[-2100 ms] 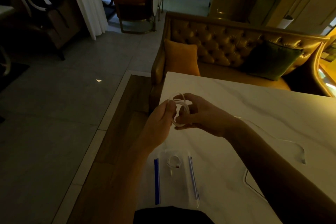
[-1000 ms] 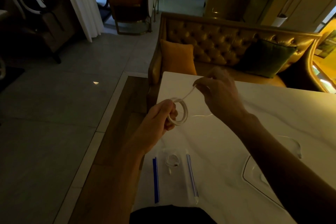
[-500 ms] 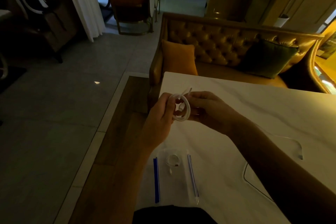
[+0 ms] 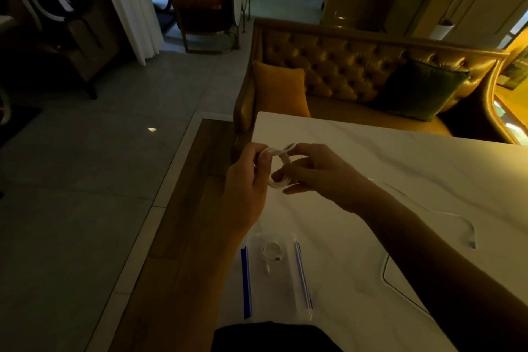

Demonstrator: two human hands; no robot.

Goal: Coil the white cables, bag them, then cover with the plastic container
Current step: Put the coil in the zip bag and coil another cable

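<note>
Above the white marble table (image 4: 400, 157) I hold a white cable (image 4: 278, 166) wound into a small coil. My left hand (image 4: 248, 186) pinches the coil's left side. My right hand (image 4: 317, 173) grips its right side, fingers through the loop. The cable's loose tail (image 4: 445, 216) trails right across the table. Near the front edge lies a clear zip bag (image 4: 275, 277) with blue strips, and a small coiled white cable (image 4: 271, 251) rests in it. A clear plastic container (image 4: 400, 283) lies flat under my right forearm, mostly hidden.
A tufted golden sofa (image 4: 357, 66) with an orange cushion (image 4: 280, 91) and a green cushion (image 4: 423, 88) stands behind the table. The table's left edge drops to a wooden strip and grey tiled floor (image 4: 85, 180). Chairs and a white curtain are far back.
My right hand pulled the cable up and away, then came back to the coil, laying another turn on it. The tail on the table is shorter. The bag has not moved.
</note>
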